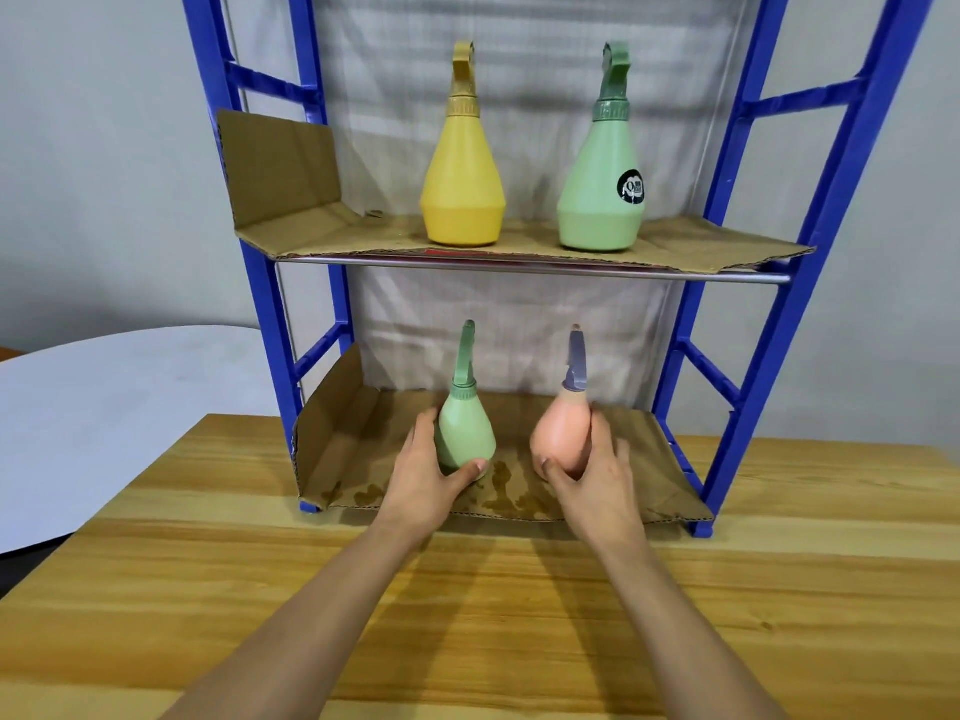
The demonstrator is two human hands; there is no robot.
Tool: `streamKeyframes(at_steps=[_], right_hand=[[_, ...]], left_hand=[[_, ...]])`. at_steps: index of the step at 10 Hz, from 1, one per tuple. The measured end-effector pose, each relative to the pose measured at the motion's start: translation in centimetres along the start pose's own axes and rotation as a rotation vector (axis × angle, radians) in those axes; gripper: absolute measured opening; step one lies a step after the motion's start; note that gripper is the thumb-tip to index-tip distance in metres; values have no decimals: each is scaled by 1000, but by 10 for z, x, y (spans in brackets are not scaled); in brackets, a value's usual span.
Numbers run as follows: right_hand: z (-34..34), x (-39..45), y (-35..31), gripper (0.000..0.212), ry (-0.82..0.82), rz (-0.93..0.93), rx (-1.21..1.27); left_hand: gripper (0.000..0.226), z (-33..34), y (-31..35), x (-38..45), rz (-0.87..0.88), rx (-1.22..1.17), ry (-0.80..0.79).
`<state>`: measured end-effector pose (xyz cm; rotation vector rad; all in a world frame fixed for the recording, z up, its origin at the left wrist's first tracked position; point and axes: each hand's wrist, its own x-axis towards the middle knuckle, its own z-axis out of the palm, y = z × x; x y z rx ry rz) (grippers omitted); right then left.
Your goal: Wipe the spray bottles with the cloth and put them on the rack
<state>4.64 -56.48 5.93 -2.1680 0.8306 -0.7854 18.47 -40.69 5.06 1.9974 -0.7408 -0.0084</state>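
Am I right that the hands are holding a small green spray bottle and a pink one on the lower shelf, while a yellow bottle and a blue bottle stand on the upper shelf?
Not quite. The head view shows the upper shelf holding a yellow bottle and a large green bottle, not a blue one. The rest holds: the left hand grips the small green spray bottle and the right hand the pink one on the lower shelf.

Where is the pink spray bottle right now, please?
The pink spray bottle is over the rack's lower shelf, gripped by the right hand, right of the small green bottle.

The blue rack (270, 314) is cut off at the top edge. The left hand (421, 475) hides the base of the small green bottle (465, 433). The round label (630, 187) is too small to read.
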Motion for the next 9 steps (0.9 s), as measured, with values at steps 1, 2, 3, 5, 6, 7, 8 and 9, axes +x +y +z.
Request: streamKeyframes(at_steps=[1, 2, 3, 5, 6, 7, 8, 9], right_hand=[[0, 0, 0, 87, -7, 11, 7], [0, -1, -1, 87, -4, -1, 24], [1, -1, 0, 87, -6, -1, 31], [3, -1, 1, 89, -23, 14, 39], [5, -1, 3, 91, -32, 12, 20], [5, 0, 1, 91, -38, 17, 13], [4, -1, -2, 91, -39, 20, -18], [3, -1, 0, 95, -30, 59, 24]], left_hand=[[87, 1, 1, 1, 2, -5, -10], [84, 1, 0, 4, -1, -13, -22], [83, 2, 0, 4, -7, -9, -18], [81, 2, 2, 6, -8, -6, -29], [84, 4, 2, 5, 1, 43, -29], [87, 2, 5, 2, 9, 91, -11], [92, -2, 13, -2, -27, 98, -13], [102, -4, 14, -8, -67, 57, -23]])
